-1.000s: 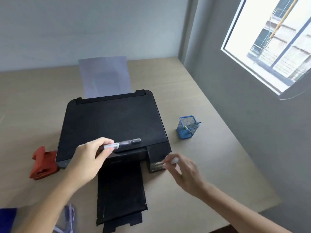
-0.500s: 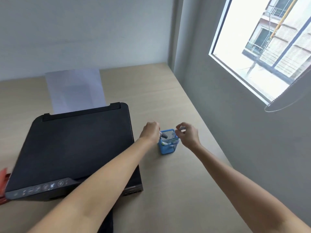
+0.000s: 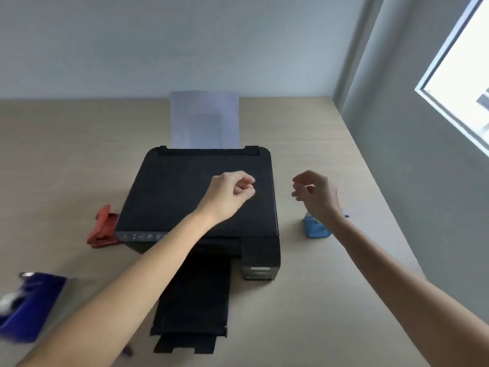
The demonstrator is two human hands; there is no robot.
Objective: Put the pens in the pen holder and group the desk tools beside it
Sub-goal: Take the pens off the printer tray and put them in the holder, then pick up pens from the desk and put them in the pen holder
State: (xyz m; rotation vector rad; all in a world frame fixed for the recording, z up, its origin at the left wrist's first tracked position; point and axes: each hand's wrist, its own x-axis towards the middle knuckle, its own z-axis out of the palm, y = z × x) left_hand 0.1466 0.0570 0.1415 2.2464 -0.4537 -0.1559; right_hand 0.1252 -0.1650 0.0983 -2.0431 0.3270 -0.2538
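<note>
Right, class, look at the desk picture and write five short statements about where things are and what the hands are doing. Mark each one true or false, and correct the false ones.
1. The left hand is over the black printer. True.
2. The right hand holds a pen. False: its fingers are spread and hold nothing.
3. The blue pen holder stands right of the printer. True.
4. The red tool lies right of the printer. False: it lies at its left side.
5. Paper stands up at the printer's back. True.
</note>
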